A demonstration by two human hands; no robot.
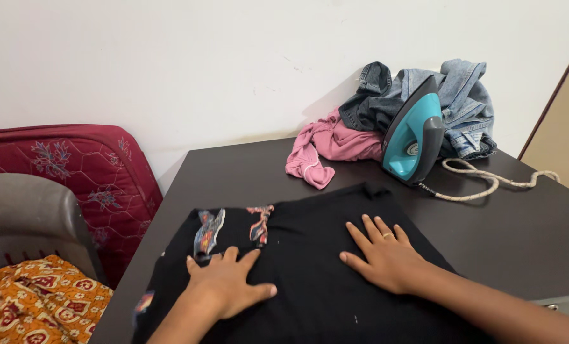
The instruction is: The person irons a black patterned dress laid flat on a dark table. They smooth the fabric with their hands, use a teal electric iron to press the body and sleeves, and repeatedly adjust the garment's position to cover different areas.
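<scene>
A black garment [322, 267] with small patterned patches of colour near its left part lies spread flat on the near side of a dark table [526, 229], reaching to the near edge. Both hands rest on it, palms down and holding nothing: the left hand [227, 286] lies near the patterned patches with its fingers stretched toward the far left and the thumb pointing right, and the right hand [383, 255] lies well apart from it toward the middle right of the cloth, fingers fanned out toward the far side, a ring on one finger. Both forearms come in from the near edge at a low angle, wrists close to the fabric. As it looks now, the cloth is already laid out and mostly flat under the palms, though its far edge and left part still show some folds; the pressing itself seems not yet begun, since the teal and dark grey iron [415, 134] stands upright on its heel at the far side, untouched, with its braided cord [488, 181] trailing to the right. Just behind the iron lies a heap of denim clothes [459, 95], and to their left a pink garment [326, 146]. Left of the table stand a grey chair [29, 216] with an orange patterned cloth [36, 299] and a maroon quilted mattress [93, 165] against the white wall [170, 57].
</scene>
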